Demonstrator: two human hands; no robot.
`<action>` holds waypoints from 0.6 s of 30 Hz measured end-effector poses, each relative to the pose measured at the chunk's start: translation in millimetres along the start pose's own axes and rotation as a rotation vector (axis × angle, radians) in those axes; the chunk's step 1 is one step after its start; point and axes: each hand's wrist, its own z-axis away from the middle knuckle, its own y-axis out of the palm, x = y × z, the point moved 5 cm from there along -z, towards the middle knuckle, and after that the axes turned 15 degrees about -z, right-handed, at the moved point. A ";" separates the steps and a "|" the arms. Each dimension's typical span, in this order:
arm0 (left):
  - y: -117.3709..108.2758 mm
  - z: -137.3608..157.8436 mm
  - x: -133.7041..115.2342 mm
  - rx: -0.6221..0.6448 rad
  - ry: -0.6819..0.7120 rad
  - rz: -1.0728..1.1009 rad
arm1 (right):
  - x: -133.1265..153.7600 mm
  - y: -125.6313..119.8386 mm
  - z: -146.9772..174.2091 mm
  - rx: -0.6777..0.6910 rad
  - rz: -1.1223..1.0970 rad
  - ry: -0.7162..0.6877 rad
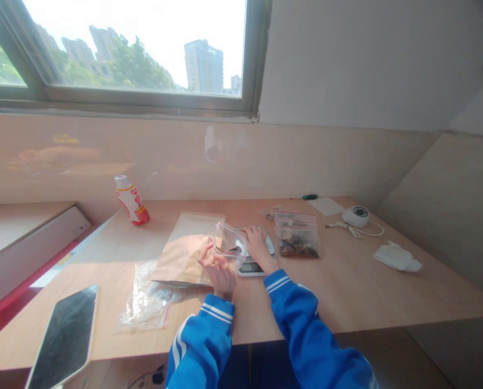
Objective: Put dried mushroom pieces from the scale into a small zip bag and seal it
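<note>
My left hand (220,273) is closed on the edge of a clear zip bag (228,239), whose mouth gapes open. A few dark pieces show inside it. Beneath and to the right of that bag sits a white kitchen scale (247,268) with a small display at its near side. Over the scale's plate, my right hand (258,243) bends down with its fingers drawn together; their tips are hidden, and anything they hold cannot be made out. Just right of the scale stands a zip bag (298,240) filled with dark brown dried pieces.
A brown paper bag (180,243) and crumpled clear plastic bags (146,297) lie to the left. Further left are a phone (69,332) and a red-and-white bottle (132,201). At right are a white round device (355,216) with a cable and a crumpled tissue (397,256).
</note>
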 end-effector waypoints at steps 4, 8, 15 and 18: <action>-4.9 -1.8 -5.9 -0.069 0.052 -0.032 | -6.4 -1.6 0.6 -0.055 -0.114 -0.010; -5.4 -2.8 -8.1 -0.062 0.067 -0.043 | -6.6 -16.5 0.5 -0.194 -0.420 0.007; -1.3 -1.1 -6.7 -0.041 0.054 -0.025 | 36.1 -56.1 5.7 -0.206 -1.255 0.146; 2.2 0.9 -3.3 0.011 0.000 -0.016 | 62.2 -58.5 9.6 0.013 -1.271 0.155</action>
